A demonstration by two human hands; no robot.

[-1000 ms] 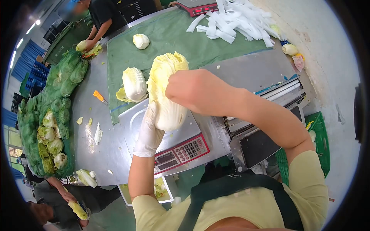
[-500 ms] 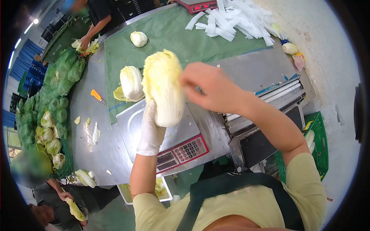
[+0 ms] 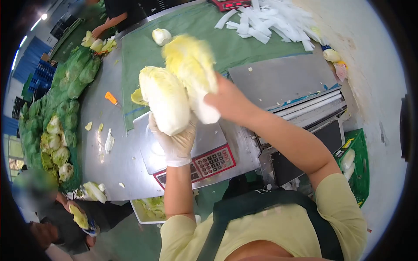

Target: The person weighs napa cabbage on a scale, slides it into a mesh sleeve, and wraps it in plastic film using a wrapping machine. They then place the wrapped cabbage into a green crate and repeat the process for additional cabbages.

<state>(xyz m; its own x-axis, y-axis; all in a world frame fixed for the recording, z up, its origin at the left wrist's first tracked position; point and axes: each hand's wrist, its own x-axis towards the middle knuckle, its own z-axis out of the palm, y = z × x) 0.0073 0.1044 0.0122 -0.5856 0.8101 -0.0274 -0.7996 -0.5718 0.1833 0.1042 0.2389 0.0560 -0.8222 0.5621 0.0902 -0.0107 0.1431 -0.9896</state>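
Gloved left hand (image 3: pixel 175 138): is cradling a pale cabbage (image 3: pixel 166 102) over the scale (image 3: pixel 208 147).
Bare right hand (image 3: pixel 227 99): is gripping a yellower cabbage (image 3: pixel 191 63) close beside it.
Orange knife (image 3: pixel 111 98): is lying on the metal table (image 3: pixel 91 150).

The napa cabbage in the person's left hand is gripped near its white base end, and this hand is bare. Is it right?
Not entirely: the left hand is not bare. The head view shows it in a whitish glove that reaches the wrist. It does grip the napa cabbage near its white base end.
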